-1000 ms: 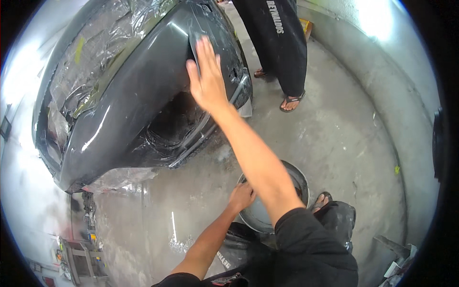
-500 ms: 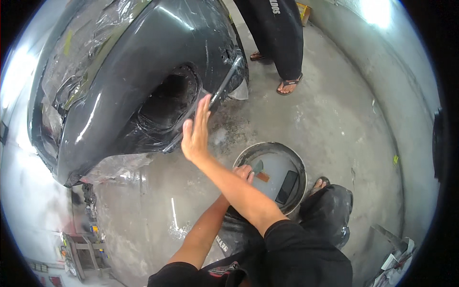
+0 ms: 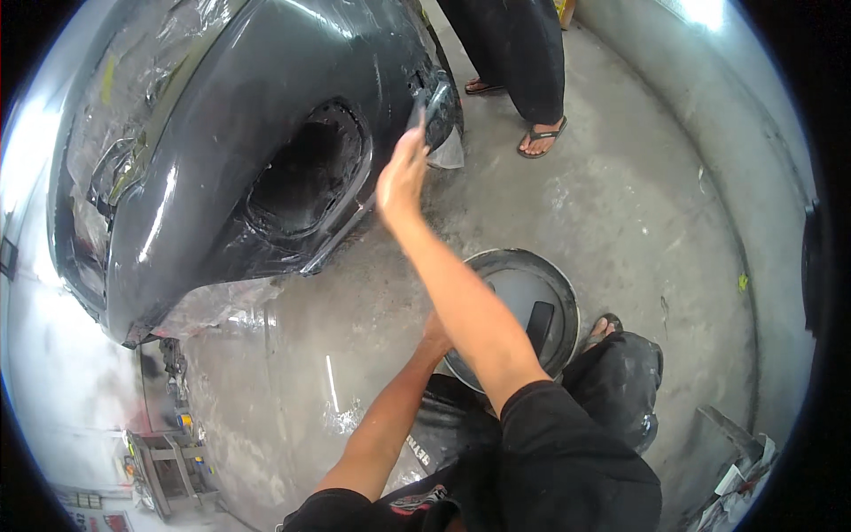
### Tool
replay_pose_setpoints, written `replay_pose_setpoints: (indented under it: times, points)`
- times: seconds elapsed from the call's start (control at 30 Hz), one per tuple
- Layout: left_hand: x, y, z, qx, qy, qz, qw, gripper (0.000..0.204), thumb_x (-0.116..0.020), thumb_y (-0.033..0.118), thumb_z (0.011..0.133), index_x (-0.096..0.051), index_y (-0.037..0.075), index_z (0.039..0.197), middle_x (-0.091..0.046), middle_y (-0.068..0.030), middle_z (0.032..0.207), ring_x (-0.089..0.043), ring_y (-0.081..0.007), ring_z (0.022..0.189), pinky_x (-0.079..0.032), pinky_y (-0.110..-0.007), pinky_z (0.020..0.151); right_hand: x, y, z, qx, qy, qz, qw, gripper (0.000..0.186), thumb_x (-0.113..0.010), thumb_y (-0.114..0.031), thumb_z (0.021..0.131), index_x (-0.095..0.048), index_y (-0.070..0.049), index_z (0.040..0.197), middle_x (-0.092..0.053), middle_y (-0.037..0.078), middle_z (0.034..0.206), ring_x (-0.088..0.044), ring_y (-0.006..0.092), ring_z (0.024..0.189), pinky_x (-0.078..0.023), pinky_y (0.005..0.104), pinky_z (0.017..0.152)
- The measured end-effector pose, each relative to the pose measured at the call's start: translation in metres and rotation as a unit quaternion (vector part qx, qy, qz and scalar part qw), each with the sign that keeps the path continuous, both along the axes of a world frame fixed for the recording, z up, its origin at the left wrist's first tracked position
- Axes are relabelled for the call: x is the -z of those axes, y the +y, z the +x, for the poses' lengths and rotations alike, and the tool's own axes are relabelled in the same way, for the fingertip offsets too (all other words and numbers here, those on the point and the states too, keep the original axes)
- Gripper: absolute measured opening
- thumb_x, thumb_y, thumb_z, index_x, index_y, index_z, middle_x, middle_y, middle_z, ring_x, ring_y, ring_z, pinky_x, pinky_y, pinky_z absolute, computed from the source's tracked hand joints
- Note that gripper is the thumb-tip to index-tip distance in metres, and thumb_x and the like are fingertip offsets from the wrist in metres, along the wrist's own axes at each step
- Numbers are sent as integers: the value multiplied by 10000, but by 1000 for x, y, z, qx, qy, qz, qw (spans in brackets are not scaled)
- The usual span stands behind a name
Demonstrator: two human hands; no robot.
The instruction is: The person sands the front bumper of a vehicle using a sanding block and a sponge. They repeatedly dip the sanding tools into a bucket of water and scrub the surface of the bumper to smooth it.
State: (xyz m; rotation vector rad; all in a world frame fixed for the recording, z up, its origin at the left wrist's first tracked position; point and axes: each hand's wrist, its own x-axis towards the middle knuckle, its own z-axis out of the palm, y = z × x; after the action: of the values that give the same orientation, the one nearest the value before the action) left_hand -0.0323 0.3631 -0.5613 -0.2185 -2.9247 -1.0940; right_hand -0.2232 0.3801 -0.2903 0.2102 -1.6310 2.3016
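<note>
My right hand [image 3: 404, 182] is stretched up to the lower edge of a dark grey car bumper panel [image 3: 213, 151], beside its round opening [image 3: 306, 177]. Its fingers are extended and slightly blurred; I see nothing held in it, and whether it touches the edge I cannot tell. My left hand [image 3: 434, 330] is at the near left rim of a round tub [image 3: 567, 285]. The right forearm covers its fingers, so what they hold is hidden. In the tub, which looks to hold greyish water, lies a black rectangular block [image 3: 539, 326].
Another person in dark trousers [image 3: 523, 62] and sandals stands beyond the panel's right end. Clear plastic sheeting [image 3: 160, 53] covers part of the car. A small stand [image 3: 168, 470] is at lower left. Papers [image 3: 740, 483] lie at lower right, near the curved-looking wall [image 3: 753, 115].
My right hand has moved up and right along the panel's edge. My left hand's fingers, earlier visible in the tub at a grey-green piece, are now behind my right forearm.
</note>
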Motion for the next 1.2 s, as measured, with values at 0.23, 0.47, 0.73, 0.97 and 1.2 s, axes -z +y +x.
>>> replay_pose_setpoints:
  times: [0.23, 0.47, 0.73, 0.97, 1.2]
  points:
    - [-82, 33, -18, 66, -143, -266, 951, 435, -704, 262, 980, -598, 57, 1348, -629, -101, 1352, -587, -234, 1248, -471, -416, 1038, 21, -11, 50, -8, 22, -4, 1000, 620, -158, -384, 1127, -85, -58, 1649, -97, 169, 1719, -115, 339, 1584, -50, 594, 1250]
    - [-61, 32, -17, 39, 86, -119, 988, 208, -622, 250, 941, -602, 47, 905, -660, -144, 897, -653, -346, 838, -481, -522, 772, 11, -4, 43, 33, 44, -21, 998, 611, -239, -343, 1131, -114, -30, 1640, -142, 194, 1706, -165, 342, 1573, -98, 601, 1246]
    - [-64, 20, -8, 19, 21, -137, 990, 167, -617, 218, 943, -606, 51, 940, -650, -172, 990, -630, -375, 949, -483, -490, 831, 3, 48, 61, 36, 58, -42, 997, 536, -316, -210, 1122, -256, 26, 1600, -256, 203, 1674, -215, 309, 1565, -165, 433, 1267]
    - [-88, 46, -16, 39, 47, -144, 988, 141, -624, 156, 950, -583, 22, 969, -616, -164, 958, -600, -361, 883, -470, -473, 781, 59, -23, 69, 68, 74, 221, 970, 600, -384, -221, 1084, -214, -14, 1621, -144, 205, 1704, -122, 378, 1580, -67, 696, 1199]
    - [45, -27, 22, -40, -3, 174, 984, 161, -569, 185, 1018, -593, 26, 1030, -588, -133, 985, -568, -300, 949, -463, -429, 837, -13, -15, 22, 53, 145, 74, 985, 585, -310, -302, 1115, -208, -65, 1640, -149, 156, 1717, -111, 354, 1588, -32, 638, 1223]
